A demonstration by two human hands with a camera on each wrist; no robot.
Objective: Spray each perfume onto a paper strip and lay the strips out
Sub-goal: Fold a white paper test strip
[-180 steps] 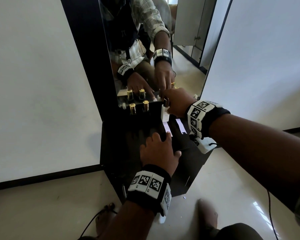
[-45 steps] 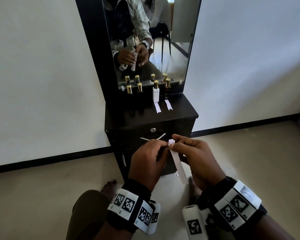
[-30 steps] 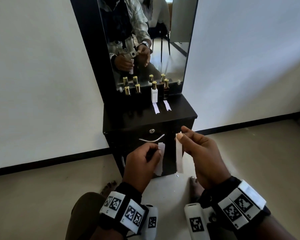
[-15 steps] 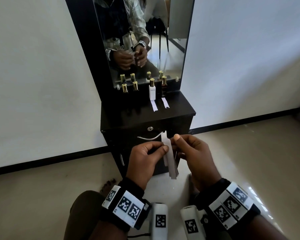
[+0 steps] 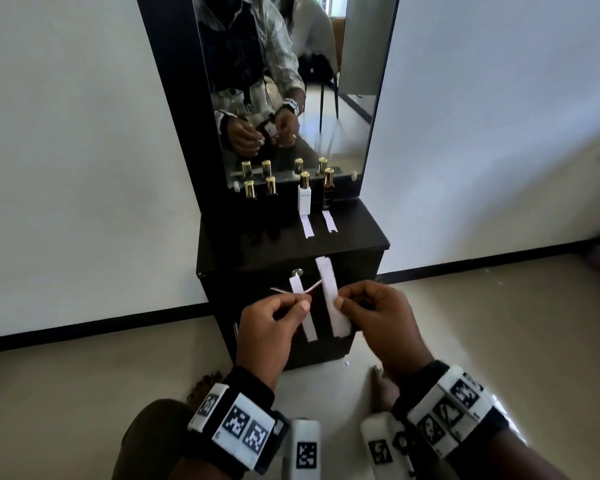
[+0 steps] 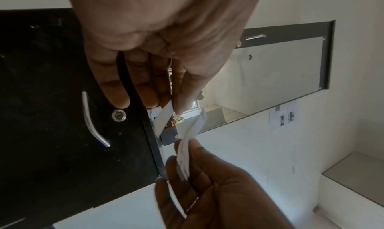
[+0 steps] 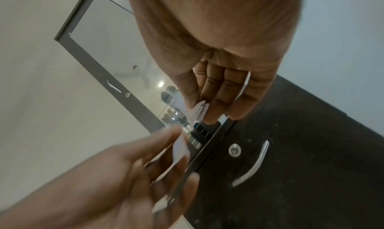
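In front of the cabinet my left hand [image 5: 291, 306] pinches one white paper strip [image 5: 309, 327] between thumb and forefinger. My right hand [image 5: 347, 303] pinches a wider bundle of strips [image 5: 329, 292] beside it, a small gap apart. The left wrist view shows the single strip [image 6: 164, 115] at my left fingertips and the bundle [image 6: 185, 158] in the right hand. On the black dresser top [image 5: 357, 233] stand several gold-capped perfume bottles: two dark ones [image 5: 250, 190] at the left, a white one [image 5: 304, 199] and a dark one [image 5: 328, 188] at the right. Two strips [image 5: 306, 226] [image 5: 329, 221] lie before the right pair.
A tall mirror [image 5: 291, 81] rises behind the bottles and reflects me. The dresser front has a metal handle [image 5: 281, 290] and a keyhole [image 5: 297, 271]. White walls flank the dresser. My knee [image 5: 153, 431] and bare feet are on the tiled floor below.
My hands came back from the dresser top to my lap. A moment ago they were together on the bundle; now the left has drawn one strip away to the left.
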